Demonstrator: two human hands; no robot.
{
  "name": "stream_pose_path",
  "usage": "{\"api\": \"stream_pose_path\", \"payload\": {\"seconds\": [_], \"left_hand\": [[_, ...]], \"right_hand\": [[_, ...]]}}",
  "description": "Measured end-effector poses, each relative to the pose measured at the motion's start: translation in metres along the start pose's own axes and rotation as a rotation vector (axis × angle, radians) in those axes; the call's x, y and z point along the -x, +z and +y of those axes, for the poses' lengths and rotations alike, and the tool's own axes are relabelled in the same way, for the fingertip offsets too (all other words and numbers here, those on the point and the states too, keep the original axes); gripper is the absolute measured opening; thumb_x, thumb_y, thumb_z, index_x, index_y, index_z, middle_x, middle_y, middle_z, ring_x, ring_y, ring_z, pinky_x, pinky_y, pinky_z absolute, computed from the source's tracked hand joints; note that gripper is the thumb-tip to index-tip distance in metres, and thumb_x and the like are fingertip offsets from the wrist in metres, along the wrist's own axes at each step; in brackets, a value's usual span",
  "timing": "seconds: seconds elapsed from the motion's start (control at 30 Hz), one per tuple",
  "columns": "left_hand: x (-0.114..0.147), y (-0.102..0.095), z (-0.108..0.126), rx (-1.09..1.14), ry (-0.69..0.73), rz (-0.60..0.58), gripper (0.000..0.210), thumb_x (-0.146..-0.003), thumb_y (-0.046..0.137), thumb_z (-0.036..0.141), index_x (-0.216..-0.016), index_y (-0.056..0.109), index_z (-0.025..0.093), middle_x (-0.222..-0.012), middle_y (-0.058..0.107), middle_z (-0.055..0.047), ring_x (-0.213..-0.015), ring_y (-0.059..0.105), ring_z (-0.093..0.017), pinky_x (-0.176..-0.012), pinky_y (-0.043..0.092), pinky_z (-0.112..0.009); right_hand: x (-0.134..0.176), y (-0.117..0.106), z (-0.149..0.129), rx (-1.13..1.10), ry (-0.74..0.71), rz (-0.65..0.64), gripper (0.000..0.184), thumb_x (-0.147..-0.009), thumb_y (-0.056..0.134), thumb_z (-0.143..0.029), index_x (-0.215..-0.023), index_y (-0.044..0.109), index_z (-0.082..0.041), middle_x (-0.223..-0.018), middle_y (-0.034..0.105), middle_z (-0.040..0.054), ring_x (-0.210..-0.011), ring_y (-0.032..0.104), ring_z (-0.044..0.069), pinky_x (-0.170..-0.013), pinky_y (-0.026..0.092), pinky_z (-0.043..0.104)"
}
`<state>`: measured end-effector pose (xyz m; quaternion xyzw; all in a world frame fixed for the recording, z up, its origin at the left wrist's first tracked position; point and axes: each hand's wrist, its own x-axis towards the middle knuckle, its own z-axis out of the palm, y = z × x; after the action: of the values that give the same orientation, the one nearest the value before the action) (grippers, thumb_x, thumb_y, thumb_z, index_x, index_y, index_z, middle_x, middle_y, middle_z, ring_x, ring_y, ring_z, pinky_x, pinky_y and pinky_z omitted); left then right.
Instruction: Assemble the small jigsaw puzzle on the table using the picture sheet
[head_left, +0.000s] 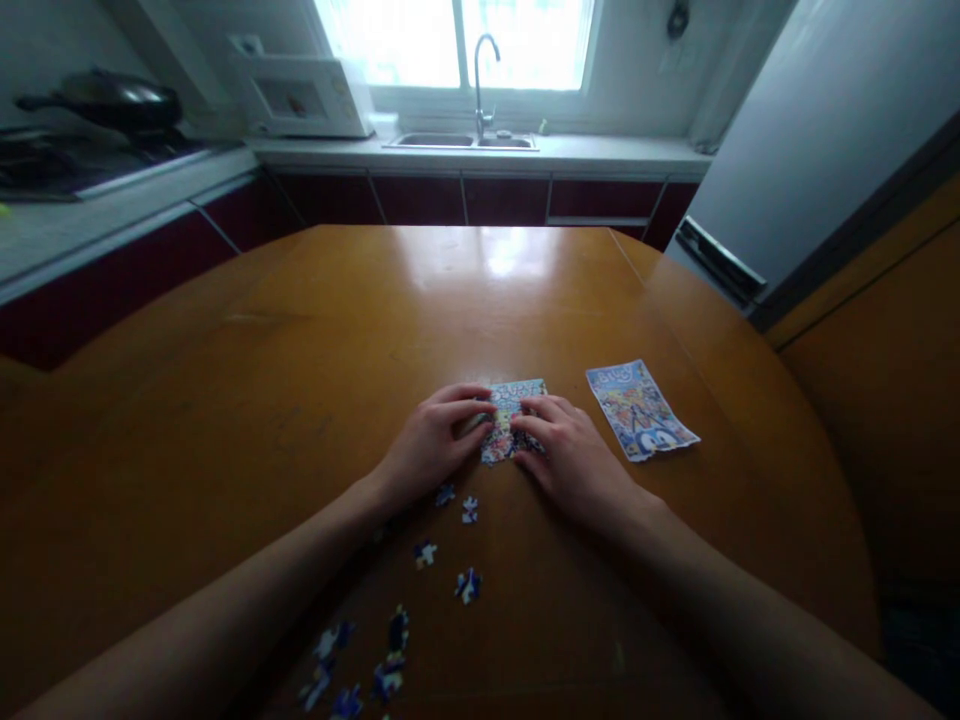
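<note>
A partly assembled jigsaw puzzle (507,399) with a colourful printed picture lies flat on the wooden table. My left hand (435,438) rests at its left edge, fingers stretched out and a little apart, tips touching it. From the right, my right hand (574,455) reaches over the puzzle's right side, with fingers bent and spaced and the thumb lower down. Its fingers cover part of the picture, so any loose piece beneath them is hidden. Nearer to me, between the forearms, lie loose puzzle pieces (469,586), several of them scattered toward the table's near side.
A printed picture sheet (637,408) lies right of my right hand, its near edge curled. The round wooden table (285,330) fills the middle. Beyond it are a counter with a sink (435,140), a microwave (307,97), a wok (120,100) on the stove and a fridge (810,130).
</note>
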<state>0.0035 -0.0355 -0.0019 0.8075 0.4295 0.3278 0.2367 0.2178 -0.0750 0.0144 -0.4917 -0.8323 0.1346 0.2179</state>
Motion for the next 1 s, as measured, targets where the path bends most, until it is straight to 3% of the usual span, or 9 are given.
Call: {"api": "stream_pose_path", "payload": {"seconds": [0.4, 0.6, 1.0], "left_hand": [[-0.001, -0.002, 0.003, 0.006, -0.039, -0.003, 0.02, -0.089, 0.064, 0.029, -0.104, 0.073, 0.022, -0.121, 0.065, -0.009, -0.113, 0.061, -0.023, -0.103, 0.048, -0.047], [-0.003, -0.003, 0.005, 0.073, -0.069, 0.05, 0.02, -0.09, 0.063, 0.026, -0.107, 0.072, 0.02, -0.118, 0.067, -0.009, -0.109, 0.062, -0.021, -0.1, 0.05, -0.043], [-0.003, -0.001, 0.001, 0.091, -0.056, 0.077, 0.019, -0.088, 0.064, 0.025, -0.104, 0.072, 0.02, -0.115, 0.068, -0.008, -0.108, 0.063, -0.022, -0.1, 0.05, -0.043]], "right_hand": [[-0.003, -0.004, 0.004, -0.04, 0.044, 0.051, 0.028, -0.091, 0.056, -0.015, -0.115, 0.069, -0.02, -0.133, 0.06, 0.0122, -0.125, 0.051, 0.027, -0.104, 0.043, 0.046], [-0.005, -0.007, 0.009, -0.117, 0.096, 0.152, 0.028, -0.089, 0.053, -0.01, -0.11, 0.07, -0.019, -0.12, 0.064, 0.0119, -0.117, 0.055, 0.025, -0.099, 0.046, 0.044], [-0.005, -0.008, 0.001, -0.226, 0.062, 0.291, 0.023, -0.088, 0.051, -0.007, -0.098, 0.069, -0.018, -0.1, 0.067, 0.0094, -0.099, 0.059, 0.024, -0.088, 0.049, 0.04]]}}
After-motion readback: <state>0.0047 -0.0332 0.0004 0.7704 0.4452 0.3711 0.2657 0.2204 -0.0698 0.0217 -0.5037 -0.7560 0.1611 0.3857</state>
